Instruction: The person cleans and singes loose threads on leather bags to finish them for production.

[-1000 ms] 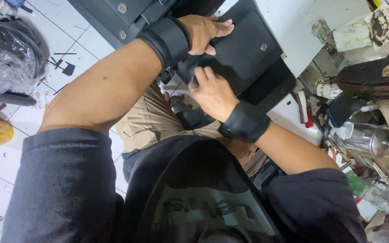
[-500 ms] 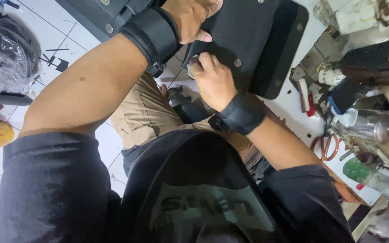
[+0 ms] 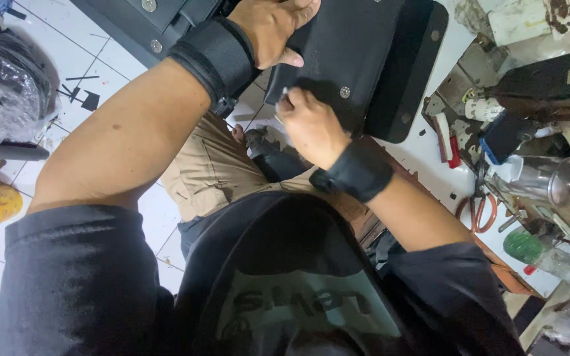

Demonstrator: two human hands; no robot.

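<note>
Both hands have slid up the frame since before, the left hand (image 3: 273, 28) now pressing flat on the black panel's (image 3: 364, 59) top edge, the right hand (image 3: 308, 122) pinching a small pale piece against its lower edge, beside the crowded tabletop (image 3: 423, 155).

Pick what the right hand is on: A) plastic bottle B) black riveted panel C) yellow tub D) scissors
B: the right hand presses its fingertips on the black panel near a rivet, while the scissors lie apart on the bench.
</note>
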